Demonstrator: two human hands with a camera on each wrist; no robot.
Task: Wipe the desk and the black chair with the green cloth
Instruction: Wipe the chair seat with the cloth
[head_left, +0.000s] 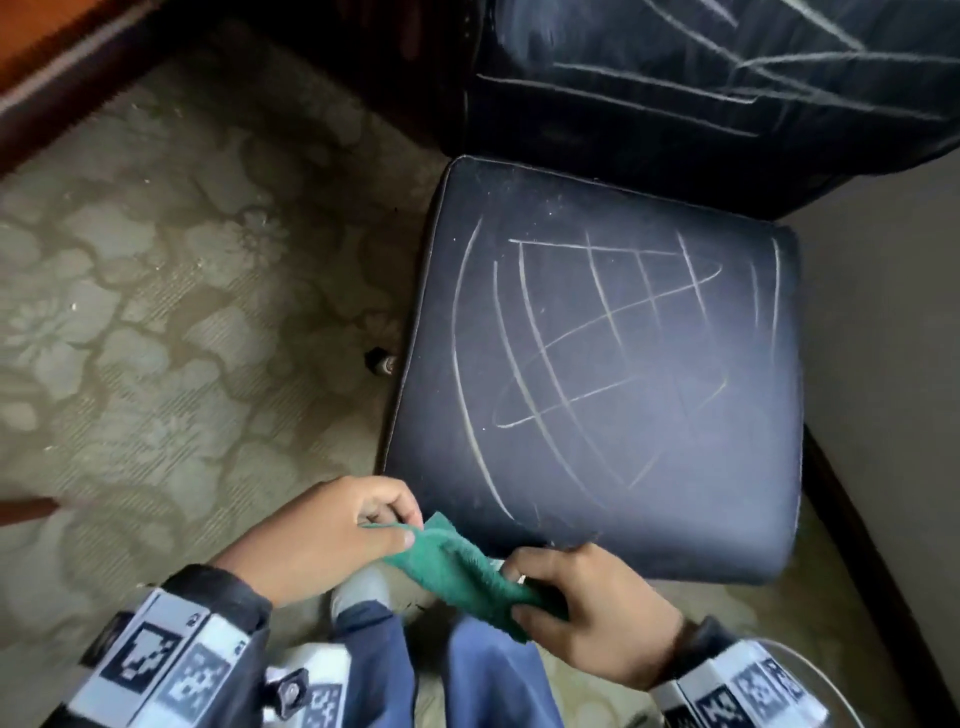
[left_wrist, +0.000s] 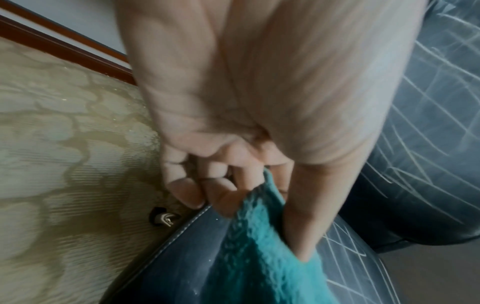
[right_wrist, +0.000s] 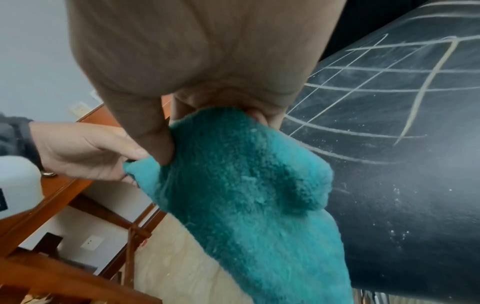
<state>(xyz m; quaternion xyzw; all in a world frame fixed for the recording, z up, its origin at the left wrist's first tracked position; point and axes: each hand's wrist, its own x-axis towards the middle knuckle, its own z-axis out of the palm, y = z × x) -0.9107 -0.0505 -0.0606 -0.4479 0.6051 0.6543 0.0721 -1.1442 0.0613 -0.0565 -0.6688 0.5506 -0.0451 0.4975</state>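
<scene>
You pinch the green cloth (head_left: 457, 566) in left hand (head_left: 322, 535) and right hand (head_left: 597, 613); the black chair (head_left: 597, 364) lies at one o'clock, right nearer

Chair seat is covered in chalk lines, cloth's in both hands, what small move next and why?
Probably lower the cloth onto the near edge of the seat: the left hand and right hand pinch it right by that edge, and the chalk lines look unwiped.
</scene>
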